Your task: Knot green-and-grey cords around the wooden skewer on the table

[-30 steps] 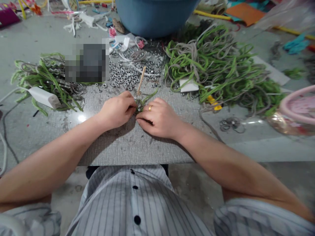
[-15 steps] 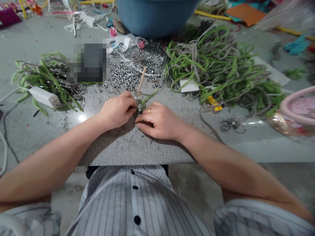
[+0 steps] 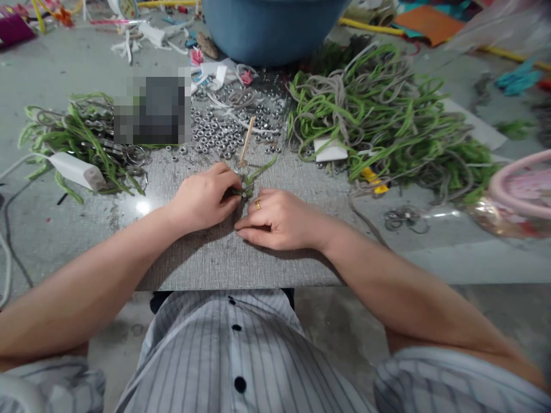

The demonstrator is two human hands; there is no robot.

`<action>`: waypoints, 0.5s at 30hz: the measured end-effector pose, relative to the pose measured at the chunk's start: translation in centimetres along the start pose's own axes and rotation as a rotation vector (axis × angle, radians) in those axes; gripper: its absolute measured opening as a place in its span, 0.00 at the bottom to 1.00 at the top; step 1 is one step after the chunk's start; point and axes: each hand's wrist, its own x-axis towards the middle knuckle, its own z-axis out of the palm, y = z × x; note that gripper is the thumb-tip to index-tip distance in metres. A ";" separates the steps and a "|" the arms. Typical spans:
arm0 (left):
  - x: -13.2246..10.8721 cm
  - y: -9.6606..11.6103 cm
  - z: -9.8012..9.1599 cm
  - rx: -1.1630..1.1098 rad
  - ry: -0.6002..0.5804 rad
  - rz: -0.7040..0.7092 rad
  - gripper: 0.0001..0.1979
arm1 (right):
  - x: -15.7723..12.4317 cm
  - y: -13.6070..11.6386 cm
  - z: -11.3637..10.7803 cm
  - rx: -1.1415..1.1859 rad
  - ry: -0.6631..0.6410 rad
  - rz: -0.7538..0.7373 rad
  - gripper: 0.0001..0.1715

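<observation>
In the head view, my left hand [image 3: 209, 195] is closed, thumb and fingers pinching a green cord [image 3: 260, 170] whose loose end slants up to the right. A small shiny metal piece, like a nut [image 3: 245, 195], shows on the cord just past these fingertips. My right hand [image 3: 282, 221], with a ring on one finger, rests low on the table beside it. Its thumb and fingertips come together just below the cord; whatever is between them is hidden. A thin wooden stick [image 3: 247, 140] stands slanted right behind my hands.
Many loose metal nuts [image 3: 217, 133] lie behind my hands. A large tangle of green and grey cords [image 3: 365, 109] is at right, a smaller corded bundle [image 3: 81, 137] at left beside a white plug-like block [image 3: 80, 171]. A blue tub [image 3: 275, 28] stands behind.
My right hand has drawn slightly down and toward me, its fingertips away from the cord. My left hand has shifted a little right and stays on the cord.
</observation>
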 end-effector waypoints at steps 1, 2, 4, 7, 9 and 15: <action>-0.1 0.0 0.0 -0.007 0.010 0.008 0.15 | 0.0 0.0 -0.1 0.047 -0.015 -0.003 0.15; -0.3 0.1 0.0 -0.008 0.021 0.017 0.15 | 0.0 0.1 -0.2 0.086 -0.025 -0.009 0.15; -0.4 0.2 0.0 0.016 0.039 0.047 0.14 | -0.1 0.2 -0.3 0.134 -0.030 -0.017 0.14; -0.6 0.3 0.2 0.077 0.068 0.103 0.14 | -0.2 0.3 -0.5 0.075 -0.002 0.021 0.17; -0.6 0.3 0.3 0.100 0.086 0.117 0.14 | -0.3 0.2 -0.6 -0.030 0.005 0.059 0.19; -0.9 0.2 0.8 0.098 0.107 0.110 0.18 | -0.2 0.2 -0.6 -0.153 0.160 0.120 0.19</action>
